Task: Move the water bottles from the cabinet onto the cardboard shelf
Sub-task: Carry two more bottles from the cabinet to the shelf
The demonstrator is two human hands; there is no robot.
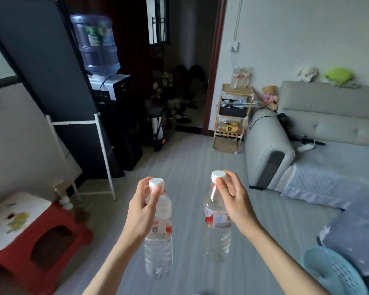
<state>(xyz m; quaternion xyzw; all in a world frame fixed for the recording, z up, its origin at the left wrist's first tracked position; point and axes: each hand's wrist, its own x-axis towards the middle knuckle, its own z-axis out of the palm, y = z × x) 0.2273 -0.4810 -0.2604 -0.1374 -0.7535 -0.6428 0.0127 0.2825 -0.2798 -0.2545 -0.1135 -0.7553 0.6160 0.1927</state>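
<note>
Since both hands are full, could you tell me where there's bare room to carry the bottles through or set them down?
Bare grey floor runs between the red stool and the sofa. The cardboard shelf looks crowded, except its top tier.

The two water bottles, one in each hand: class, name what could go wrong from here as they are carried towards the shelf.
1. The left hand and right hand each pinch a water bottle only at its white cap, so the left bottle or right bottle may swing or slip from the fingers.
2. With both hands occupied, neither can catch a slipping bottle.
3. The cardboard shelf already looks crowded, so placing may knock things.
</note>
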